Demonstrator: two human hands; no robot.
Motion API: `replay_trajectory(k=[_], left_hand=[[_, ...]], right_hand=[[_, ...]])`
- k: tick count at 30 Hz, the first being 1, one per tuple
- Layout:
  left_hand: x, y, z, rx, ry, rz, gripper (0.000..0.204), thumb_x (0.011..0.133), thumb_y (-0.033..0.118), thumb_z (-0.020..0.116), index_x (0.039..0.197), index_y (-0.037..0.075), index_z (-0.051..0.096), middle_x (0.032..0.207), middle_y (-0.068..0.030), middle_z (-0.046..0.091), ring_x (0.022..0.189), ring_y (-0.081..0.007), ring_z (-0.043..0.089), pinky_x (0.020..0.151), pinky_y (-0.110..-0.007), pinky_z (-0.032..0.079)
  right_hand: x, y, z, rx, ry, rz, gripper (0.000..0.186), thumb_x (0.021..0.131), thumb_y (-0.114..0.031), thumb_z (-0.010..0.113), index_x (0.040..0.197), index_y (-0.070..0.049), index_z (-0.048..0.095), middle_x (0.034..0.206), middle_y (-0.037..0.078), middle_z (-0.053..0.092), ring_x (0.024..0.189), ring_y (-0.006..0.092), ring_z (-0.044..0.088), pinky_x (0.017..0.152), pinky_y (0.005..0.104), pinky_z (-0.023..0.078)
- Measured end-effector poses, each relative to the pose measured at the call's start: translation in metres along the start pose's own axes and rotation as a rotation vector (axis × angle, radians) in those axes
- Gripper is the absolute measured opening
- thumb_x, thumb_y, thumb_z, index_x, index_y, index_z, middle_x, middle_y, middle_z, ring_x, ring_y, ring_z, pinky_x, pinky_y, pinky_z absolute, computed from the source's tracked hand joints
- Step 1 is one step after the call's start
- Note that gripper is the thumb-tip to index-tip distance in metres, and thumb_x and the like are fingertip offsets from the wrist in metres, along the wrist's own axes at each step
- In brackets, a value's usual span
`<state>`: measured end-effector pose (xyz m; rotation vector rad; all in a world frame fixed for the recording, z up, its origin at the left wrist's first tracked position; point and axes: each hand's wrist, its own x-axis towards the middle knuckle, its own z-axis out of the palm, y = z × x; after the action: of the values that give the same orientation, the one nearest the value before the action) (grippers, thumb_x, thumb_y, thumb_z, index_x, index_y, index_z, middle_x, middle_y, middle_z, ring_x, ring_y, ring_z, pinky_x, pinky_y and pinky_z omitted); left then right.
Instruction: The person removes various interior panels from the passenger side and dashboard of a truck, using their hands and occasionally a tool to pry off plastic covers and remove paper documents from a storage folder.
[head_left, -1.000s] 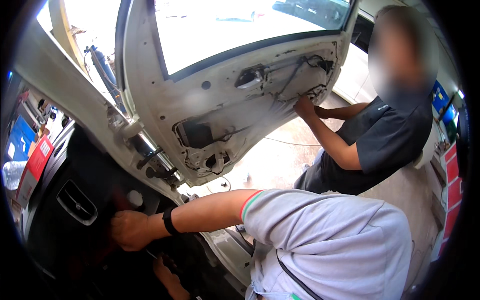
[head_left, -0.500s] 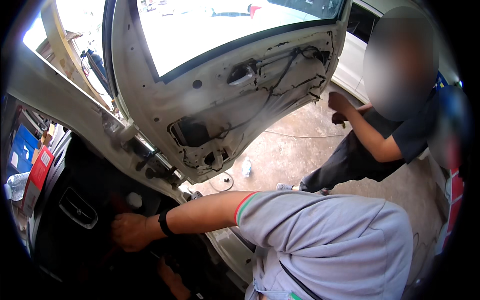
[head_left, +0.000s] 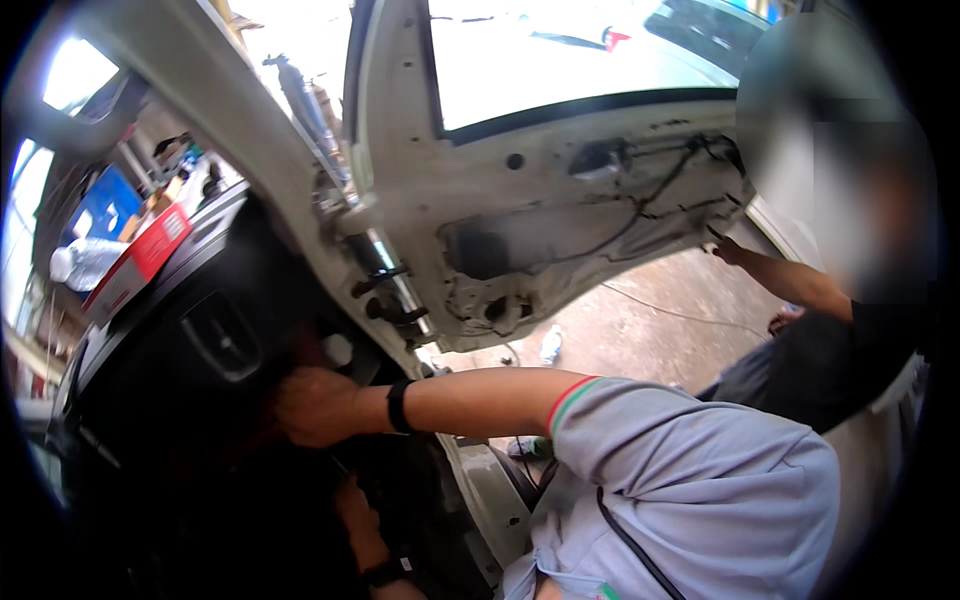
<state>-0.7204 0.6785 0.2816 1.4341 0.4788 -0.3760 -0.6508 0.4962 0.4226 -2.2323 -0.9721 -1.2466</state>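
Note:
My right hand (head_left: 315,405) is closed against the dark dashboard (head_left: 150,350), below an oval air vent (head_left: 222,338). Its fingertips and whatever they grip are lost in shadow. A round whitish piece (head_left: 338,349) sits just above the knuckles, beside a dim reddish patch. Lower down, my left hand (head_left: 358,515) reaches up into the dark area under the dash, with a band round the wrist. The fingers of that hand are hidden in the darkness.
A stripped car door (head_left: 560,220) stands open, its inner panel and wiring exposed. Another person's hand (head_left: 735,250) is at its far lower edge. A red box (head_left: 145,262) and a plastic bottle (head_left: 88,262) lie atop the dash. A cable (head_left: 680,312) runs across the floor.
The view has swung left, so the scene sits further right. The other person has extended a hand to the door edge. My right hand keeps its place at the dash.

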Motion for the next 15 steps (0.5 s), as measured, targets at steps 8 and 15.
replay_trajectory(k=[8, 15], left_hand=[[-0.001, 0.0, -0.016, 0.075, -0.059, 0.123, 0.028, 0.098, 0.019, 0.049, 0.118, 0.005, 0.062, 0.099, -0.0067, 0.065, 0.079, -0.0172, 0.061, 0.069, -0.032, 0.049], [-0.008, 0.007, -0.008, -0.064, -0.021, 0.149, 0.022, 0.097, 0.012, 0.053, 0.113, 0.0, 0.064, 0.091, -0.0053, 0.06, 0.076, -0.0167, 0.059, 0.068, -0.032, 0.053]], right_hand=[[0.007, -0.005, -0.002, -0.033, 0.013, 0.018, 0.015, 0.076, -0.026, 0.065, 0.071, -0.012, 0.062, 0.073, 0.001, 0.061, 0.075, 0.0198, 0.06, 0.072, 0.0337, 0.049], [0.003, -0.002, 0.007, -0.002, -0.056, 0.021, 0.018, 0.077, -0.028, 0.065, 0.076, -0.009, 0.065, 0.08, 0.004, 0.064, 0.083, 0.0229, 0.06, 0.077, 0.0365, 0.047]])
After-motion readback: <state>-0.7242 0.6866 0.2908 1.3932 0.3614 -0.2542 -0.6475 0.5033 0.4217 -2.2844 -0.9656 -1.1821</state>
